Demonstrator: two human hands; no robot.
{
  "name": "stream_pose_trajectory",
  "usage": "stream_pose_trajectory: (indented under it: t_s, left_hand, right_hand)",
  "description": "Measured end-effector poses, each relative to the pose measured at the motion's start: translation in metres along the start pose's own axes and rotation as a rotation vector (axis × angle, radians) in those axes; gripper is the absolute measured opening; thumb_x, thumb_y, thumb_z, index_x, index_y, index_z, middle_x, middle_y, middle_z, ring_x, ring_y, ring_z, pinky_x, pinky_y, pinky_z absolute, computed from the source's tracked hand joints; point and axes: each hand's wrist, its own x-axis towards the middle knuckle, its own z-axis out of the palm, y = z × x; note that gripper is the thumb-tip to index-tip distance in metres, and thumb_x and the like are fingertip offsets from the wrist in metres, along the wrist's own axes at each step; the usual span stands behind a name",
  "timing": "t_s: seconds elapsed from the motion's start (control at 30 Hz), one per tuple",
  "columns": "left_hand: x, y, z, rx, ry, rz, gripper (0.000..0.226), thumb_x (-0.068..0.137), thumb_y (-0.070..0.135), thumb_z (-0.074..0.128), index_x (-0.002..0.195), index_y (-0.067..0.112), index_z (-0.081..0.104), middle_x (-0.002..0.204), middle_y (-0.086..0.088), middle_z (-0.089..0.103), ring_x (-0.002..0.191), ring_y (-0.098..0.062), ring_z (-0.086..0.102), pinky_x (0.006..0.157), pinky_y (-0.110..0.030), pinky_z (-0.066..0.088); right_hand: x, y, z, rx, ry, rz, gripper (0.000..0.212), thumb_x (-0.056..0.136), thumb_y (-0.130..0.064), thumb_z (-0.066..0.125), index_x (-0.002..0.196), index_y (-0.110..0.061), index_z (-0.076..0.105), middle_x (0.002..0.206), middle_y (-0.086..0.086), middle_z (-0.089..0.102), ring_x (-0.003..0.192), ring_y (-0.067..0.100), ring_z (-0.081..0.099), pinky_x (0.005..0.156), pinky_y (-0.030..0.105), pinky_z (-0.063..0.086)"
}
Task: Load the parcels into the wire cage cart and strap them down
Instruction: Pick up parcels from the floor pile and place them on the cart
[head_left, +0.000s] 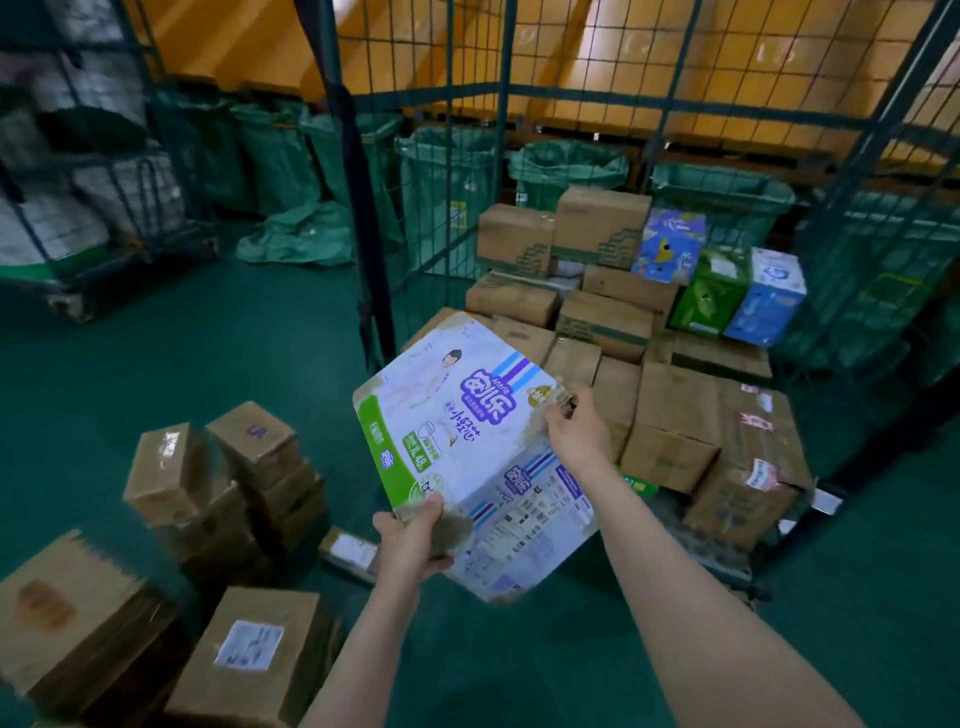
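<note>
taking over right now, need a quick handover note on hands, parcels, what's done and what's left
Hands: left hand grips the near corner of the white nappy pack; right hand grips its far edge. The pack is held at the open side of the wire cage cart.
Done: many cartons lie in the cart.
Left: this pack, the floor cartons on the left, then strapping.

Printed carton (441, 415): white ground, green side band, blue-purple stripes. Stacked parcels (670, 410): plain brown cardboard. Floor (208, 338): dark green; wall (234, 41): yellow-orange.
</note>
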Motion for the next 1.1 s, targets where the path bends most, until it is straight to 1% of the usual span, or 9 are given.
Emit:
stream_pose_trajectory:
  t_s: [0.1, 0.23, 0.4, 0.6, 0.8, 0.87, 0.97, 1.0, 1.1]
  left_hand:
    - [0.043, 0.033, 0.022, 0.026, -0.064, 0.015, 0.046, 0.089, 0.029, 0.063, 0.113, 0.009, 0.029, 0.119, -0.008, 0.039, 0.106, -0.028, 0.049, 0.069, -0.041, 0.054]
    - [0.091, 0.063, 0.049, 0.055, -0.103, 0.010, 0.045, 0.091, 0.028, 0.062, 0.114, 0.009, 0.029, 0.120, -0.010, 0.040, 0.110, -0.030, 0.051, 0.067, -0.038, 0.055]
    - [0.144, 0.080, 0.085, 0.018, -0.136, -0.045, 0.044, 0.092, 0.024, 0.060, 0.118, 0.008, 0.029, 0.122, -0.008, 0.038, 0.110, -0.027, 0.048, 0.074, -0.042, 0.053]
    - [0.220, 0.096, 0.149, -0.015, -0.132, -0.091, 0.042, 0.091, 0.023, 0.061, 0.115, 0.007, 0.032, 0.124, -0.014, 0.043, 0.114, -0.031, 0.049, 0.059, -0.038, 0.053]
    - [0.289, 0.112, 0.231, -0.096, -0.152, -0.130, 0.051, 0.090, 0.022, 0.061, 0.130, -0.001, 0.040, 0.128, -0.021, 0.050, 0.108, -0.030, 0.054, 0.043, -0.027, 0.053]
    - [0.301, 0.123, 0.258, -0.114, -0.157, -0.118, 0.045, 0.091, 0.019, 0.060, 0.127, -0.002, 0.043, 0.123, -0.020, 0.053, 0.098, -0.027, 0.057, 0.044, -0.027, 0.054]
    - [0.317, 0.143, 0.293, -0.081, -0.228, -0.134, 0.017, 0.094, 0.018, 0.053, 0.105, 0.004, 0.055, 0.105, -0.015, 0.058, 0.080, -0.019, 0.058, 0.046, -0.025, 0.053]
    - [0.327, 0.148, 0.307, -0.045, -0.250, -0.136, 0.015, 0.095, 0.019, 0.052, 0.101, 0.006, 0.056, 0.102, -0.014, 0.058, 0.078, -0.018, 0.058, 0.050, -0.026, 0.052]
    - [0.348, 0.163, 0.331, 0.014, -0.335, -0.120, 0.035, 0.095, 0.032, 0.051, 0.121, 0.009, 0.055, 0.114, -0.008, 0.062, 0.088, -0.019, 0.061, 0.060, -0.027, 0.050]
  right_hand:
    - [0.044, -0.016, 0.005, 0.041, 0.050, 0.005, 0.026, 0.098, -0.030, 0.042, 0.120, -0.016, 0.040, 0.119, 0.012, 0.056, 0.093, 0.031, 0.062, 0.068, 0.032, 0.046]
    - [0.092, -0.031, 0.012, 0.061, 0.079, -0.004, 0.021, 0.097, -0.034, 0.042, 0.113, -0.020, 0.038, 0.118, 0.012, 0.056, 0.094, 0.031, 0.062, 0.076, 0.039, 0.051]
    - [0.148, -0.041, 0.016, 0.031, 0.116, -0.052, 0.025, 0.097, -0.027, 0.043, 0.118, -0.014, 0.039, 0.119, 0.014, 0.055, 0.095, 0.032, 0.058, 0.073, 0.033, 0.043]
    - [0.239, -0.054, 0.012, -0.019, 0.122, -0.104, 0.026, 0.097, -0.022, 0.043, 0.120, -0.009, 0.042, 0.119, 0.012, 0.047, 0.095, 0.028, 0.052, 0.072, 0.031, 0.036]
    - [0.340, -0.063, -0.008, -0.043, 0.103, -0.193, 0.035, 0.096, -0.025, 0.044, 0.130, -0.014, 0.041, 0.132, 0.009, 0.044, 0.112, 0.030, 0.050, 0.089, 0.037, 0.043]
    - [0.367, -0.068, -0.017, -0.057, 0.097, -0.235, 0.032, 0.096, -0.026, 0.044, 0.127, -0.017, 0.042, 0.134, 0.006, 0.043, 0.113, 0.030, 0.049, 0.091, 0.039, 0.042]
    - [0.407, -0.075, -0.026, -0.088, 0.087, -0.310, 0.031, 0.097, -0.027, 0.046, 0.127, -0.018, 0.043, 0.135, 0.003, 0.040, 0.115, 0.029, 0.047, 0.090, 0.039, 0.043]
    - [0.424, -0.074, -0.028, -0.089, 0.088, -0.340, 0.031, 0.097, -0.027, 0.046, 0.127, -0.017, 0.043, 0.135, 0.003, 0.040, 0.115, 0.028, 0.047, 0.089, 0.039, 0.043]
    - [0.456, -0.076, -0.031, -0.098, 0.101, -0.430, 0.035, 0.096, -0.025, 0.048, 0.130, -0.014, 0.043, 0.138, 0.003, 0.039, 0.121, 0.026, 0.042, 0.094, 0.039, 0.040]
